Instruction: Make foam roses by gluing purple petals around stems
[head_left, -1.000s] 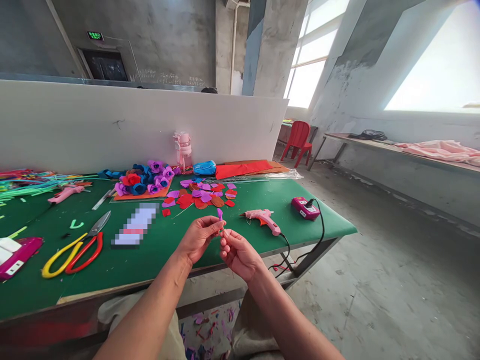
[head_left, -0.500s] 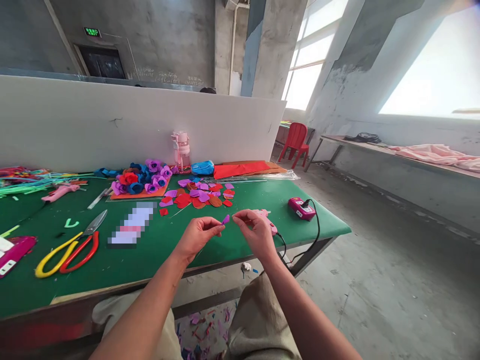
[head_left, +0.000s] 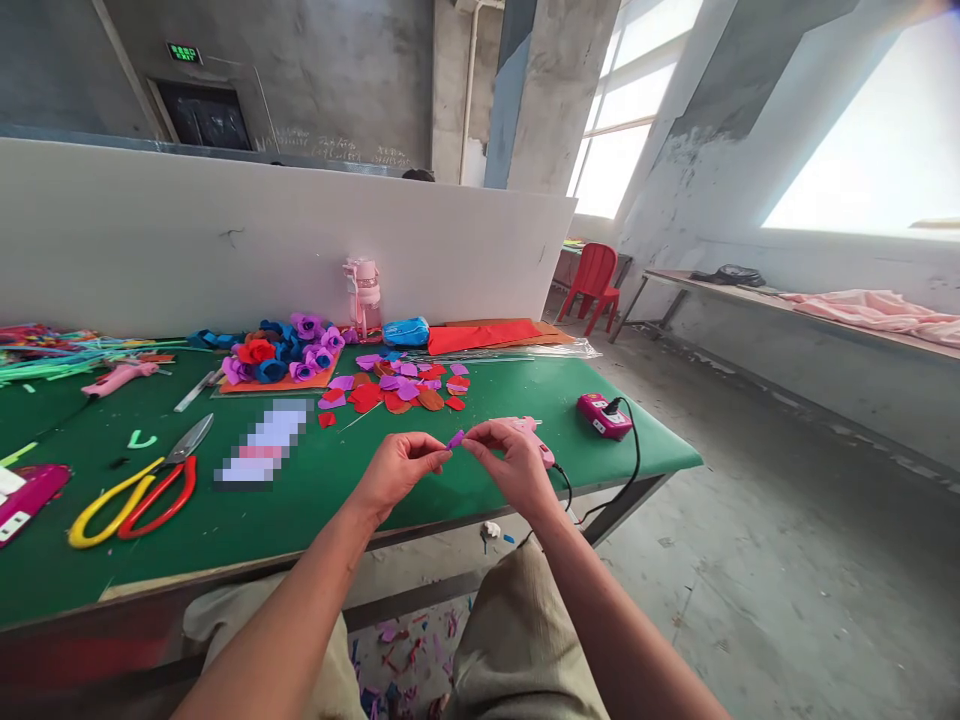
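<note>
Purple curled scrap of what looks like paper [head_left: 456, 439], held over the near side of the green-topped bench [head_left: 247, 530], pinched at left by the left hand [head_left: 397, 470] and at right by the right hand [head_left: 517, 465], both closed to narrow fingertip grips. At risk: tearing or unrolling, from too hard a tug between the hands; dropping to bench or floor, from a loosened pinch. Just beyond the right hand, partly hidden: pink plastic glue gun [head_left: 531, 430], possibly hot, liable to burn brushed knuckles, or to be dragged off the near edge by a snag on its black cord [head_left: 568, 484].
</note>
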